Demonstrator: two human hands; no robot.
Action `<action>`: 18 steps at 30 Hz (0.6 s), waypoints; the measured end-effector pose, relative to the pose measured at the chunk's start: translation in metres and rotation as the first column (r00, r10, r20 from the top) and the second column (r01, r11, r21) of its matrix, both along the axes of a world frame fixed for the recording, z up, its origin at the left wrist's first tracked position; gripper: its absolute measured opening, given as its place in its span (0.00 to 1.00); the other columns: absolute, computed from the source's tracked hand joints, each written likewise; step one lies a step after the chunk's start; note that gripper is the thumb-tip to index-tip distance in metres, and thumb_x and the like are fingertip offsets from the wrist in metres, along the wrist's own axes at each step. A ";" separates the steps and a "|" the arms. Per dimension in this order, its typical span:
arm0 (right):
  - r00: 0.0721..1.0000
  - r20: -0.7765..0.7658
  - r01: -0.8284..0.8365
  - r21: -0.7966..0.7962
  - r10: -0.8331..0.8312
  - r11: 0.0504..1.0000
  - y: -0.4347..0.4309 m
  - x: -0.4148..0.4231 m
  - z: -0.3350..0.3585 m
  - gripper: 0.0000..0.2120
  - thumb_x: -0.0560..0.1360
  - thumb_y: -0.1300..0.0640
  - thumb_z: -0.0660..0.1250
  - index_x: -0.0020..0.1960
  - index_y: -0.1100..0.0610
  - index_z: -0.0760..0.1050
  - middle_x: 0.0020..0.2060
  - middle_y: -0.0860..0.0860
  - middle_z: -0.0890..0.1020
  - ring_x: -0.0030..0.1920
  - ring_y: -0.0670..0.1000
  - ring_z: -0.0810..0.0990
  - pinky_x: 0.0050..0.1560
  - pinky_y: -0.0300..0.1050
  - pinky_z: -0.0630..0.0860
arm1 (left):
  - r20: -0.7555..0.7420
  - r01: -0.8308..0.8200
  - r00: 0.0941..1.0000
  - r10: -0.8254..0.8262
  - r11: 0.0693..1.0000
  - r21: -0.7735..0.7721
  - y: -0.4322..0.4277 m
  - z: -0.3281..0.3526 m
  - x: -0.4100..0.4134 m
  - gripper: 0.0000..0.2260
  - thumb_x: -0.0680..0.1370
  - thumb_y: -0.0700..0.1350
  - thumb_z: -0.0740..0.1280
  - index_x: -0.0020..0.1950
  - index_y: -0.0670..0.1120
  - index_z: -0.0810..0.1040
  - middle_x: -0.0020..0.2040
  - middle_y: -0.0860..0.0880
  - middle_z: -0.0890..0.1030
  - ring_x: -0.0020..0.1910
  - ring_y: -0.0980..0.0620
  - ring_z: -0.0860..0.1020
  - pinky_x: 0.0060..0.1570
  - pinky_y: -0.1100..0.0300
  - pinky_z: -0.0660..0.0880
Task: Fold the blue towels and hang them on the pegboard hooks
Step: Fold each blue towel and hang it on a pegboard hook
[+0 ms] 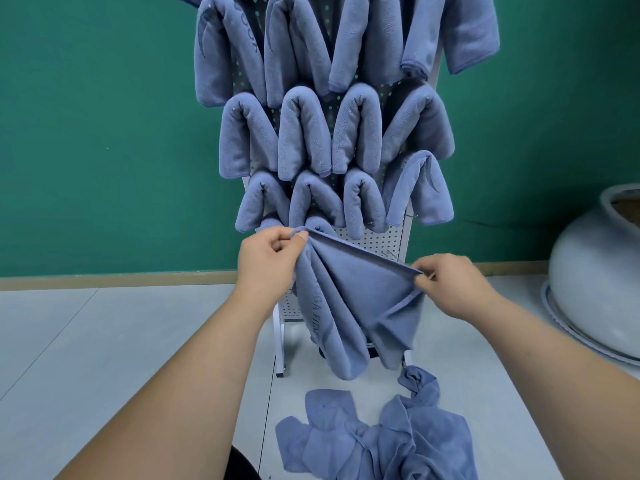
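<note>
Green wall (104, 133) and pale grey floor tiles (121, 341) frame a white perforated pegboard (381, 242) on a stand, nearly covered by rows of hung towels (304, 133), each folded thick and draped over a hook so that it forms a soft arch. Far right sits a rounded grey pot (595, 289). In front of the board's lower part, the held towel (349, 299) is stretched by its top edge between both hands, its plush blue cloth falling in fan-like pleats. The left hand (268, 261) pinches one bunched corner between thumb and curled fingers; the right hand (450, 285) pinches the opposite corner the same way. This looks like the opening of a fold: next the corners need bringing together, edges matched. A thin wire behind the taut edge may be a free hook (391, 254), though it is hard to make out. Near the feet, a crumpled towel pile (381, 438) waits unfolded.
</note>
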State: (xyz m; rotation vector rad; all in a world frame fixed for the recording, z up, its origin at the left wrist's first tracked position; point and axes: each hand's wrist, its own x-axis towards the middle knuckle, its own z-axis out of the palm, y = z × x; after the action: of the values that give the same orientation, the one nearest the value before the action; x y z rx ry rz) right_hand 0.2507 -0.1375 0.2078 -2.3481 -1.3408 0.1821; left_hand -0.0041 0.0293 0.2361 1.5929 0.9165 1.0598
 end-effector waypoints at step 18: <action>0.593 -0.764 0.049 0.348 0.253 0.936 -0.002 -0.034 0.048 0.05 0.80 0.61 0.74 0.54 0.57 0.85 0.40 0.53 0.85 0.38 0.48 0.80 0.39 0.39 0.80 | -0.196 0.141 0.971 -0.134 0.990 0.023 -0.006 -0.017 0.014 0.03 0.79 0.45 0.75 0.52 0.52 0.85 0.32 0.54 0.78 0.33 0.55 0.74 0.42 0.61 0.75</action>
State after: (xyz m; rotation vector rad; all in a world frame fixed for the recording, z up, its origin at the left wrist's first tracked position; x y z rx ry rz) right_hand 0.2164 -0.1398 0.2561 -1.5390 -0.9220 0.8710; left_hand 0.0099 0.0237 0.2189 1.7870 0.9044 0.8395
